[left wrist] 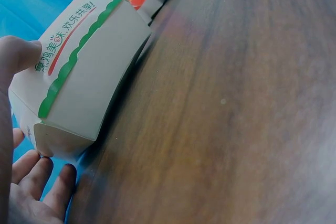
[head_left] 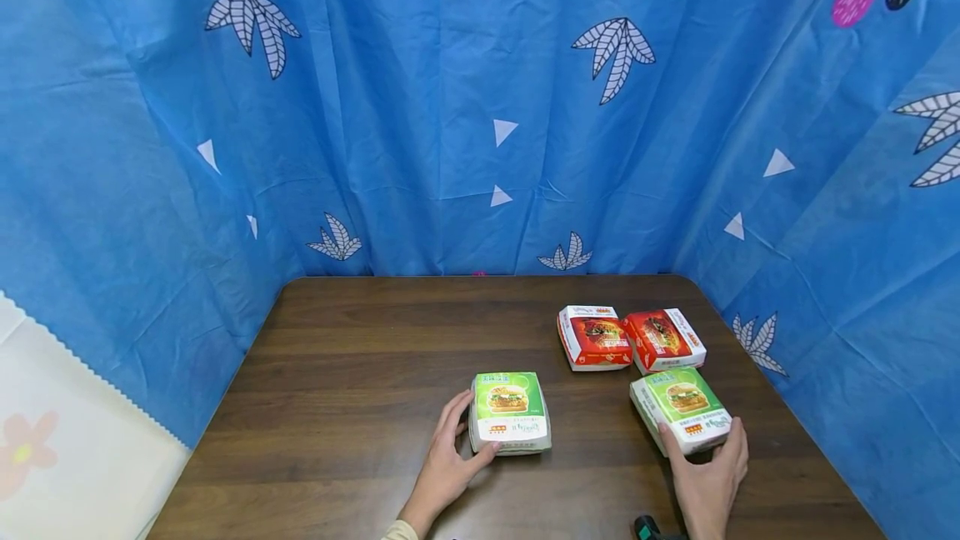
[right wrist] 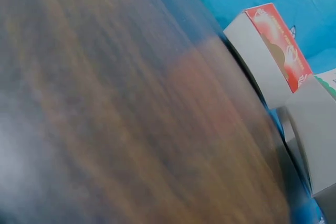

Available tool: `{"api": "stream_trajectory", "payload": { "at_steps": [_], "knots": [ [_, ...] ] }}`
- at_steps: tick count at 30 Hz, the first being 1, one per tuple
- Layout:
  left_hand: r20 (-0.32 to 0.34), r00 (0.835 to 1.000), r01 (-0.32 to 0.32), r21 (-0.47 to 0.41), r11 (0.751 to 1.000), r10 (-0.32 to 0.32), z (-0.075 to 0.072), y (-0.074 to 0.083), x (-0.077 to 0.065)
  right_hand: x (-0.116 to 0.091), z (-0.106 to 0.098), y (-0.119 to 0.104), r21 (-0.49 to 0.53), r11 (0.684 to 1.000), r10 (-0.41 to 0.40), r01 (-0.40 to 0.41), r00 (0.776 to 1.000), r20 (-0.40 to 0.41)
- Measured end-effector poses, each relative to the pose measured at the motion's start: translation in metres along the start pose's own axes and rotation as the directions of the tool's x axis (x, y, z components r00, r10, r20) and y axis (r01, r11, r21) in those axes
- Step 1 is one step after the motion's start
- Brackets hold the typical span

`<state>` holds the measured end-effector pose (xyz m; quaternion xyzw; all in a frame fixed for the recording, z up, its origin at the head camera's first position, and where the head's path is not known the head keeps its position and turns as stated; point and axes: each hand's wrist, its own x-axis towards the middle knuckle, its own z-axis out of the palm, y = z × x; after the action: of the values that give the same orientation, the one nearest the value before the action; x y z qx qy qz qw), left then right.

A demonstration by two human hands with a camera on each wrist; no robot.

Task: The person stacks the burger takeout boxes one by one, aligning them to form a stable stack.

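My left hand holds a green-and-white burger box near the table's middle. In the left wrist view, the thumb presses that box's printed wall and the other fingers lie by its side corner. Farther right, my right hand grips a second green-and-white burger box at its near end, thumb on the left and fingers on the right. The right wrist view catches part of this second box at its edge; the hand itself is outside that view.
Behind the second green box lie two red-and-white burger boxes, one on the left and one on the right. A dark wooden table carries everything. Blue patterned curtain hangs behind it and along the sides. A small black object shows beside the right wrist.
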<state>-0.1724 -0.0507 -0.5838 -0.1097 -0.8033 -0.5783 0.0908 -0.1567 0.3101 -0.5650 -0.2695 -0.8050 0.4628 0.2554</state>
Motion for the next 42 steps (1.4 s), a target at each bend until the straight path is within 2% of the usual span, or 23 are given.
{"api": "stream_trajectory", "payload": {
  "at_steps": [8,18,29,42],
  "knots": [
    [0.012,1.000,0.016,-0.002,1.000,-0.016,-0.001,0.001,0.000,-0.002,0.000,-0.010,0.019,1.000,0.009,-0.009,1.000,0.016],
    [0.010,1.000,0.019,-0.053,0.998,-0.018,-0.002,0.002,-0.001,-0.009,0.001,-0.024,0.051,0.997,-0.065,0.064,0.998,0.018],
    [0.025,0.999,0.040,-0.018,0.999,-0.040,-0.002,0.001,0.001,-0.016,0.007,-0.034,0.074,0.987,-0.144,0.139,0.988,0.058],
    [0.008,1.000,0.011,-0.012,1.000,-0.010,0.000,-0.001,-0.001,-0.027,0.015,-0.050,0.096,0.979,-0.187,0.177,0.976,0.109]
  ]
}}
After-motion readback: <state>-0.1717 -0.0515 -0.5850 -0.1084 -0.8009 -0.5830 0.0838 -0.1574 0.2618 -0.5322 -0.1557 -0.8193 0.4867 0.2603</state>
